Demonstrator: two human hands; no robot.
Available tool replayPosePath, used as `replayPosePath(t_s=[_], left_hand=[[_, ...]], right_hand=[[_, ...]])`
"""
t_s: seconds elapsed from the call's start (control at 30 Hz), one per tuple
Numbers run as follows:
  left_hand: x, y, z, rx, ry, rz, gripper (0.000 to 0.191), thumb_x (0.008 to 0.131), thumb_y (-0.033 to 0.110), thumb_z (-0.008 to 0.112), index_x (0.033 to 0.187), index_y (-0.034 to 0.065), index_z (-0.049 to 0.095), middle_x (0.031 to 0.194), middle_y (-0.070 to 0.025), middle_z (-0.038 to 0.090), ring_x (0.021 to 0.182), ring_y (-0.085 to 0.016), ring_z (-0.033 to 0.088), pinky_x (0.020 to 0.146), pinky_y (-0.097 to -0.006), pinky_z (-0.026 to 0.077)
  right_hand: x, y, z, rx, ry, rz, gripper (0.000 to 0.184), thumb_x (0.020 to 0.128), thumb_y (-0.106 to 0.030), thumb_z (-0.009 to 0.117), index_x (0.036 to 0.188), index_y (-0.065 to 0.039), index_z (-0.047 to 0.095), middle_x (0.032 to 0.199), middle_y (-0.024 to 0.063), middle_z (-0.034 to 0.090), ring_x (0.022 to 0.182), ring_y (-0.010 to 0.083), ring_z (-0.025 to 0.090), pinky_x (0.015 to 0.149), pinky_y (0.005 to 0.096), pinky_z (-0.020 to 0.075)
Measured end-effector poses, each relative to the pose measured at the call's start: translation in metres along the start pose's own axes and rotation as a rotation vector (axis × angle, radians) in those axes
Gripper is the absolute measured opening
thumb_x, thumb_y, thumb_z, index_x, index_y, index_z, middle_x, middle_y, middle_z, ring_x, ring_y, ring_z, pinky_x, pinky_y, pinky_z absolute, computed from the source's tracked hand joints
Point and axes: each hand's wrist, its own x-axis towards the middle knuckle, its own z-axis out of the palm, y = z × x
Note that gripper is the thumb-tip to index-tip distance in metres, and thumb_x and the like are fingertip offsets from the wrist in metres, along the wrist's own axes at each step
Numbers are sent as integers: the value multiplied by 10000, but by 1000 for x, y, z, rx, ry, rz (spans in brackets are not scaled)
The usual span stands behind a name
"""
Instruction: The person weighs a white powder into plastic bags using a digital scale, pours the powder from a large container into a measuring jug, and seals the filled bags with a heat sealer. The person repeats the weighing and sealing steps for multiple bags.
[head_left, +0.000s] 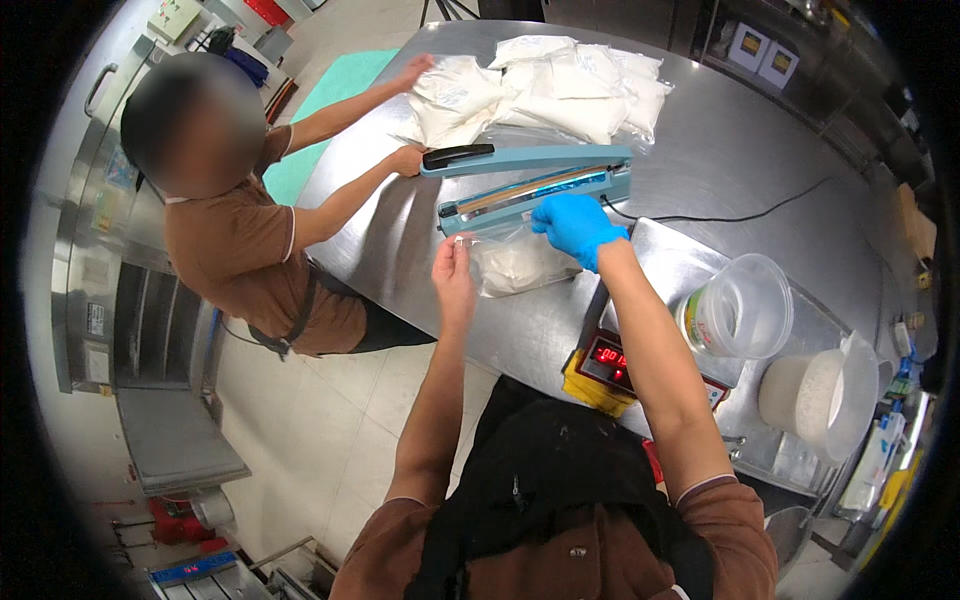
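Observation:
A clear plastic bag of white powder (517, 264) lies on the steel table in front of me. My left hand (453, 264), bare, pinches one upper corner of its mouth. In a blue glove, my right hand (571, 226) grips the other end of the mouth. Just beyond the bag stands a light blue impulse heat sealer (536, 199) with its sealing strip exposed. Its raised arm (540, 159) has a black handle (459, 155), and a co-worker's hand (407, 161) is at the handle's end.
Several filled bags of white powder (577, 82) are piled at the far side, touched by the co-worker's other hand (417, 71). A digital scale (611, 358) at right carries a clear plastic tub (739, 307). Another tub with white powder (802, 394) stands beyond it. A black cord (720, 218) crosses the steel table (750, 172).

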Motion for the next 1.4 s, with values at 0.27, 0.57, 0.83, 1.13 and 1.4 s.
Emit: replayPosePath(t_s=[0.27,0.57,0.83,1.13,1.4], left_hand=[[-35,-23,31,513,264,238,250,891,75,782,1076,52,617,1100,-47,631,1057,-174,585,909,-358,473],[4,-46,20,259,120,21,138,945,8,702,1036,33,601,995,-29,629,949,-134,592,889,-281,469],[-5,-48,-9,-61,116,-11,105,1038,-8,553,1117,52,517,1080,-44,604,956,-107,574,885,-246,467],[4,-50,-21,-219,82,-153,91,1072,78,566,1140,33,606,1017,-4,650,905,-62,579,836,-226,476],[3,-65,-30,-498,55,-194,169,1052,189,628,1101,28,620,1058,-12,660,970,-88,587,915,-257,470]], right_hand=[[12,-1,-2,-87,-33,0,168,870,-127,691,1009,-94,777,1022,185,732,964,385,697,841,460,556],[21,1,2,-44,-15,102,178,882,-232,725,965,-80,768,954,179,732,885,388,693,792,463,550],[40,17,-14,82,19,216,269,860,-291,789,941,-36,755,853,172,728,772,323,701,755,409,555],[11,65,-15,614,200,374,286,983,-291,683,1087,-33,746,1034,50,739,924,170,660,882,320,521],[-19,80,38,835,171,441,344,964,-115,647,1292,-14,679,1257,93,704,1149,164,637,1029,318,489]])
